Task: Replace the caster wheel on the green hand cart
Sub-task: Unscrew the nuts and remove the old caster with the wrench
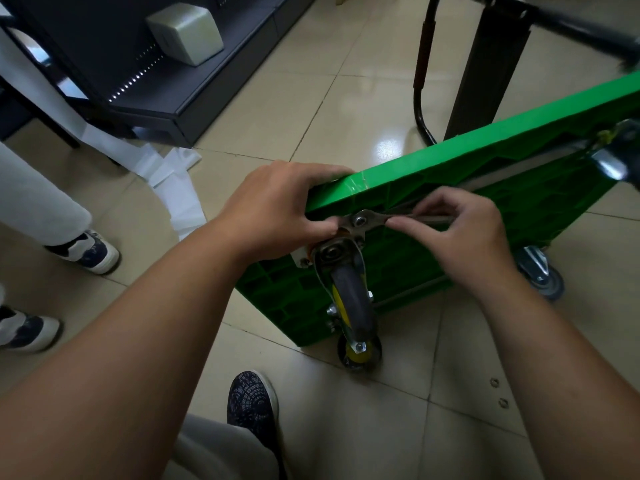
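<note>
The tiled floor (346,109) fills most of the view, with a dark shelf (156,105) at the upper left that carries a pale box (187,32). The green cart (485,161) stands tipped on its long edge right of centre, its ribbed underside turned toward the person. A black post (485,74) and a bent black tube (424,64) rise behind it. A white sheet (180,188) lies crumpled on the floor beside the shelf.

Both bare forearms reach in from the bottom edge. The left hand (277,206) grips the cart's upper near corner, fingers curled over the edge and thumb down by the mount plate. The right hand (460,233) pinches the wrench (377,218) between thumb and fingertips, clamped on its handle.

The caster (349,299) hangs from that near corner, grey tyre and yellow hub pointing down. Just below it a second wheel (360,353) with a yellow hub touches the floor; I cannot tell whether it is fixed to the cart. Another caster (538,271) shows at the cart's lower right.

The wrench lies flat against the underside, its ring end set over a bolt (360,221) in the plate's upper corner.

A dark shoe (252,407) sits at the bottom centre, and two white shoes (93,251) of another person stand at the left. Two small metal rings (495,381) lie on the tiles at the lower right, well apart from the cart
</note>
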The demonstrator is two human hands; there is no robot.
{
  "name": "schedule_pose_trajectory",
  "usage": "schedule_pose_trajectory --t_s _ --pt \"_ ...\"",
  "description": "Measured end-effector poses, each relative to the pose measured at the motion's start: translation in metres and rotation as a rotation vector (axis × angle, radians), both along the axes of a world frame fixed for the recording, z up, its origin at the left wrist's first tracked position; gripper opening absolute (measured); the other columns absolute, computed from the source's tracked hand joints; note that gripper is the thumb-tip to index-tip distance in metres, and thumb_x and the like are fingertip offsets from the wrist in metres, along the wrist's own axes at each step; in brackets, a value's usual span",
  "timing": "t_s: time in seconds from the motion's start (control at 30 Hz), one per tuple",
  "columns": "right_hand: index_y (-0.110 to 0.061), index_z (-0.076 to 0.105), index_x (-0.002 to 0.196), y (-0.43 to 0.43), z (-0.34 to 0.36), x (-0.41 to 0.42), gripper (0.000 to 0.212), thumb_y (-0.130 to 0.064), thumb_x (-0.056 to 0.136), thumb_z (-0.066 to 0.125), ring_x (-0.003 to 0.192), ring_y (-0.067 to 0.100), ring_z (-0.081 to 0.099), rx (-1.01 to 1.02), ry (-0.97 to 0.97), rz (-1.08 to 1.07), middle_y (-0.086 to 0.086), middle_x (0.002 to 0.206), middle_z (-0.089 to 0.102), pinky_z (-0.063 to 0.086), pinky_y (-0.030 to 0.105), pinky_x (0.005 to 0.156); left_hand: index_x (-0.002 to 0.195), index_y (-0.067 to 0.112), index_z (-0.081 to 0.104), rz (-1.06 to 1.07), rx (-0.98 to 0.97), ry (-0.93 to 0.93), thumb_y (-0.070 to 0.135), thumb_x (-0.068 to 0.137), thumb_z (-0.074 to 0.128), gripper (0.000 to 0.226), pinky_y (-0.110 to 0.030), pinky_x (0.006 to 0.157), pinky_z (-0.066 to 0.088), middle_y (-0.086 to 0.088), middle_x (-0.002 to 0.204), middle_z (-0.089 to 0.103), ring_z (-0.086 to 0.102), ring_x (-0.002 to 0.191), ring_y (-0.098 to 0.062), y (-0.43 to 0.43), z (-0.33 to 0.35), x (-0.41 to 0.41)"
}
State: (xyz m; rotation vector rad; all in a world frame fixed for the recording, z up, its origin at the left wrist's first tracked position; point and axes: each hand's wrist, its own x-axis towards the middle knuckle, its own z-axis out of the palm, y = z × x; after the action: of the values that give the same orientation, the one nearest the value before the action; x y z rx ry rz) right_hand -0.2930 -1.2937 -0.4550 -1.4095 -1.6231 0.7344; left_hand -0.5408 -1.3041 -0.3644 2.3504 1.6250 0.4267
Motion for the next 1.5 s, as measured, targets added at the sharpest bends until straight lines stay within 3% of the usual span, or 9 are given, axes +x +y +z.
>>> schedule_pose_trajectory --t_s 0.07,0.17,0.3,0.43,0.53,0.8,1.07,1.17,1.5 --pt "-0.027 0.068 0.082 -0.001 0.020 0.006 0.048 -0.071 0.065 0.073 0.091 0.022 0.062 0.104 -0.251 -0.016 -0.007 0.085 0.067 0.054 0.039 0.075 0.141 0.043 0.057 -0.006 0.003 0.010 0.043 0.077 0.066 0.065 -0.038 0.080 0.055 0.012 0.113 0.075 0.069 0.096 -0.016 0.000 0.000 0.000" --pt "-0.025 0.067 0.085 -0.003 0.051 0.010 0.050 -0.072 0.068 0.064 0.093 0.025 0.051 0.285 -0.501 -0.062 -0.002 0.088 0.059 0.037 0.032 0.075 0.142 0.046 0.055 -0.012 0.004 0.013 0.040 0.081 0.069 0.063 -0.038 0.080 0.055 0.013 0.112 0.075 0.067 0.092 -0.015 0.000 0.001 0.001" --pt "-0.029 0.065 0.090 -0.018 0.067 0.024 0.039 -0.063 0.074 0.072 0.095 0.019 0.053 0.301 -0.256 -0.044 -0.005 0.092 0.061 0.042 0.031 0.077 0.140 0.047 0.056 -0.006 0.022 0.026 0.036 0.082 0.073 0.062 -0.031 0.071 0.047 0.012 0.102 0.075 0.058 0.079 -0.011 -0.002 0.000 0.001" --pt "-0.023 0.065 0.085 -0.035 0.040 0.012 0.028 -0.046 0.074 0.079 0.076 0.005 0.066 0.132 0.387 -0.076 -0.009 0.079 0.069 0.054 0.019 0.070 0.139 0.048 0.057 -0.001 0.014 0.016 0.037 0.080 0.072 0.062 -0.033 0.075 0.051 0.012 0.105 0.075 0.064 0.086 -0.015 -0.002 0.000 0.001" --pt "-0.017 0.064 0.082 -0.043 -0.001 -0.008 0.027 -0.040 0.074 0.076 0.065 0.004 0.061 -0.011 0.612 -0.133 -0.005 0.071 0.067 0.048 0.015 0.062 0.139 0.047 0.057 -0.001 0.008 0.014 0.038 0.080 0.072 0.062 -0.034 0.077 0.053 0.012 0.107 0.075 0.065 0.086 -0.015 -0.001 0.000 0.001" --pt "-0.017 0.067 0.080 -0.041 -0.059 -0.038 0.029 -0.040 0.072 0.082 0.070 0.004 0.067 -0.128 0.692 -0.086 -0.005 0.072 0.071 0.051 0.014 0.065 0.140 0.044 0.058 -0.003 0.007 0.008 0.037 0.081 0.073 0.062 -0.033 0.076 0.053 0.015 0.113 0.075 0.067 0.091 -0.013 -0.001 0.001 0.000" --pt "-0.023 0.068 0.081 -0.037 -0.068 -0.055 0.044 -0.065 0.071 0.076 0.066 0.004 0.065 -0.143 0.678 -0.044 -0.006 0.072 0.071 0.048 0.014 0.059 0.143 0.040 0.057 -0.006 -0.002 0.013 0.035 0.083 0.074 0.062 -0.038 0.083 0.055 0.013 0.120 0.073 0.068 0.101 -0.013 0.001 0.000 0.000" --pt "-0.025 0.069 0.078 -0.038 -0.070 -0.056 0.035 -0.059 0.074 0.077 0.060 0.002 0.062 -0.176 0.705 -0.021 -0.006 0.068 0.069 0.045 0.013 0.054 0.142 0.040 0.058 -0.003 0.004 0.014 0.035 0.083 0.074 0.062 -0.035 0.081 0.054 0.014 0.118 0.074 0.068 0.099 -0.012 0.002 0.000 0.000" --pt "-0.016 0.068 0.080 -0.037 -0.069 -0.052 0.023 -0.034 0.074 0.081 0.070 0.005 0.065 -0.221 0.814 0.008 -0.004 0.072 0.069 0.050 0.015 0.066 0.143 0.038 0.057 -0.012 -0.012 -0.007 0.040 0.082 0.071 0.063 -0.040 0.086 0.056 0.012 0.123 0.073 0.069 0.105 -0.012 0.001 0.001 0.000"
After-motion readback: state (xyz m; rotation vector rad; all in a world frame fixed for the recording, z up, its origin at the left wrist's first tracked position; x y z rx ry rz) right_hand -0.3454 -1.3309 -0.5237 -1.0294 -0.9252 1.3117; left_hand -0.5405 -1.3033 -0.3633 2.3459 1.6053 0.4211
